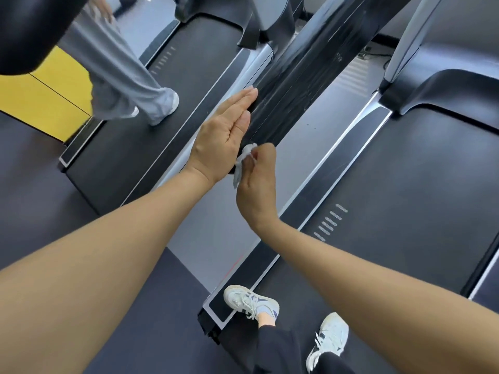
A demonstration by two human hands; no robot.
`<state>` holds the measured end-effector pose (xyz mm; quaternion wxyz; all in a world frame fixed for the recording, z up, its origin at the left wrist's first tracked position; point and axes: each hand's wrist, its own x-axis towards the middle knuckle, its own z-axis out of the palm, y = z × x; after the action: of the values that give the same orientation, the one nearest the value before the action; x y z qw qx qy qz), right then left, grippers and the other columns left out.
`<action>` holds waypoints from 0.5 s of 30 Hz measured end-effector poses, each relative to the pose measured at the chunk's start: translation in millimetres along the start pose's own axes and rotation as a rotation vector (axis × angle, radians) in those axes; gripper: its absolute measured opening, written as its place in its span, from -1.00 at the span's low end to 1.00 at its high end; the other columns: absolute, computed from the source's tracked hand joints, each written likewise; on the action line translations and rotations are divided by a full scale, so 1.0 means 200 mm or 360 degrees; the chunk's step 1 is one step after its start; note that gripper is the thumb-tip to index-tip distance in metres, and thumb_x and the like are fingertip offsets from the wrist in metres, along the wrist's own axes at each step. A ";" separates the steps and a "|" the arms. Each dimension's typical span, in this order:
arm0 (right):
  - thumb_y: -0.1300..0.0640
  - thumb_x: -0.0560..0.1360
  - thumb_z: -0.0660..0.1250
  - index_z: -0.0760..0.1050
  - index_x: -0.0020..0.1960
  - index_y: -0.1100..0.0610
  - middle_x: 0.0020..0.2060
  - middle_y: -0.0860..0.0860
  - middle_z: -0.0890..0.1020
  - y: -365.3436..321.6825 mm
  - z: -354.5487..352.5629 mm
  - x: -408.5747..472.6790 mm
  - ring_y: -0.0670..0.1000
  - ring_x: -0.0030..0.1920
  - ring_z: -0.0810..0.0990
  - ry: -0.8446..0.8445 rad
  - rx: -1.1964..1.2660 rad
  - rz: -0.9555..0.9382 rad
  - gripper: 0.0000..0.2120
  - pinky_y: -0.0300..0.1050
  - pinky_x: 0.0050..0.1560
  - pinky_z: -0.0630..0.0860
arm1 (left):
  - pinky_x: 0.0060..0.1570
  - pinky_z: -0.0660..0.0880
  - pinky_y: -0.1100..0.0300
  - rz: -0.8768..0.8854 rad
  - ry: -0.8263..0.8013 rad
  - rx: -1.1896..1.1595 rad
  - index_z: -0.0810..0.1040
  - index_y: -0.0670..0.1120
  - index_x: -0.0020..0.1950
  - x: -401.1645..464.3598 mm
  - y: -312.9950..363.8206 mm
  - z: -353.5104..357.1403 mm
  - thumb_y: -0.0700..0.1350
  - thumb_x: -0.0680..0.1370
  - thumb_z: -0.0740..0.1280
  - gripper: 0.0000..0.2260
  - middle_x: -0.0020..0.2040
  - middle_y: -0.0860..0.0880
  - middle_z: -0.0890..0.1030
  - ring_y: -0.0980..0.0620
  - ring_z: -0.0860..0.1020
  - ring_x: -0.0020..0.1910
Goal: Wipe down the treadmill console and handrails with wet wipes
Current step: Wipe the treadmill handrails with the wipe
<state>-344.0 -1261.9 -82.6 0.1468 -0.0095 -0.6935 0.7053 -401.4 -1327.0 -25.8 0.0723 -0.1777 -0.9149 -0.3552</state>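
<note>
We lean over a black handrail (291,98) that runs from the centre of the frame up toward one o'clock, its near end cap between our two hands. Our left hand (224,136) lies flat along the rail's nine o'clock flank, fingers straight and together, steadying it without curling round. Our right hand (256,179) pinches a crumpled wet wipe (243,163) between thumb and fingertips, pressed against the end cap, a tail of the wipe hanging toward six o'clock.

The rail's top shows streaks, likely moisture, so we judge this handrail largely covered and the end cap the work in hand; the console is not in view.

The risks look small but real. The wipe is bunched into a tight wad, so it may skim the cap and miss its edges. A pinch that light could let it slip to the floor (310,136) between the two treadmill belts (405,190). At eleven o'clock, another person's legs (127,85) stand on the neighbouring treadmill, close enough to bump.
</note>
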 end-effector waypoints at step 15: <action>0.30 0.60 -0.02 0.14 -0.19 -0.06 -0.18 0.01 0.35 -0.02 0.01 -0.05 -0.18 -0.23 0.37 -0.0004 -0.0032 0.0305 -0.70 -0.48 -0.25 0.34 | 0.34 0.18 0.47 -0.0006 0.0057 0.0016 0.40 -0.21 0.39 -0.01 0.03 0.00 -0.21 0.64 0.10 -0.67 0.40 -0.09 0.42 0.15 0.32 0.37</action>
<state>-334.9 -1266.1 -80.4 0.0775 -0.0763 -0.6965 0.7092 -397.1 -1323.2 -23.7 0.0887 -0.1692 -0.9156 -0.3538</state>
